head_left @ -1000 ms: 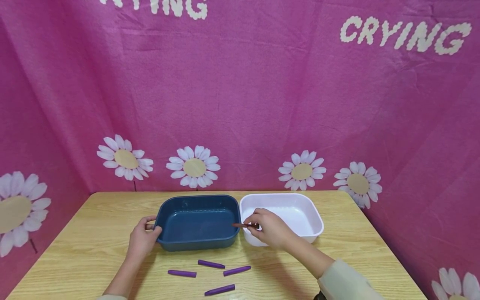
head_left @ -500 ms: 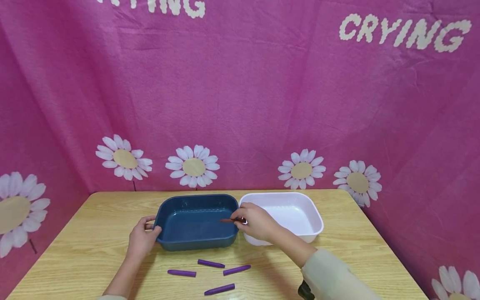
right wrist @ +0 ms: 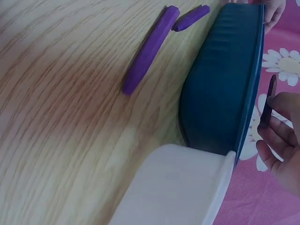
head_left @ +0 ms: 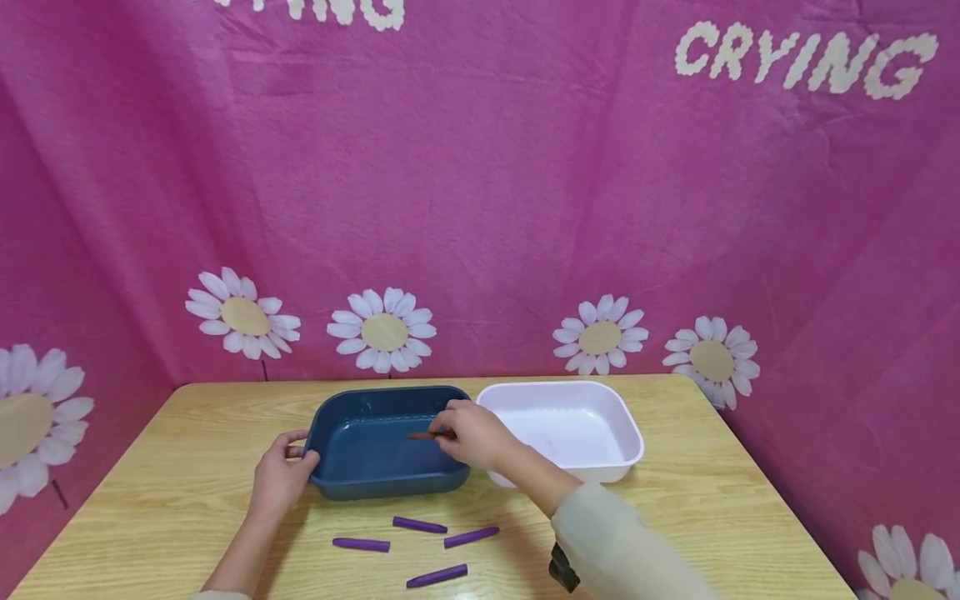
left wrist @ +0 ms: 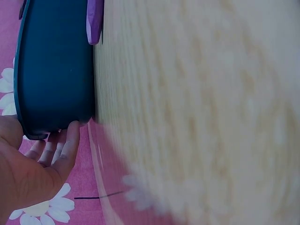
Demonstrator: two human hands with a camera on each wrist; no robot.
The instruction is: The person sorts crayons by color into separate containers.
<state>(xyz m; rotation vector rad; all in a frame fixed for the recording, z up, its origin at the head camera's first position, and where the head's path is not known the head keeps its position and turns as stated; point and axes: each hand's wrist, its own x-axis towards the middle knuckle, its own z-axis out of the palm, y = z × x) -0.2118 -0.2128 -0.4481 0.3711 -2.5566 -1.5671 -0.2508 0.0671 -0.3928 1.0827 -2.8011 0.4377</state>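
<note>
My right hand (head_left: 474,433) pinches a brown crayon (head_left: 422,435) between thumb and fingers, over the right part of a dark blue tray (head_left: 367,492). In the right wrist view, the crayon (right wrist: 267,105) appears dark, and the hand (right wrist: 283,133) is beyond the tray's rim. At the tray's left end, my left hand (head_left: 279,477) grips the rim, thumb on top and fingers against the outer wall. The left wrist view shows this hand (left wrist: 40,164) on the end of the tray (left wrist: 56,70).
Right beside the blue tray stands a white tray (head_left: 618,473). Several purple crayons, one of them a crayon (head_left: 437,576) nearest the front, lie on the wooden table (head_left: 720,508) before the trays. A pink flowered cloth (head_left: 480,208) hangs behind and at both sides.
My right hand has carried the brown crayon leftward, from the white tray's near left corner to over the blue tray. The left hand keeps its grip on the rim.
</note>
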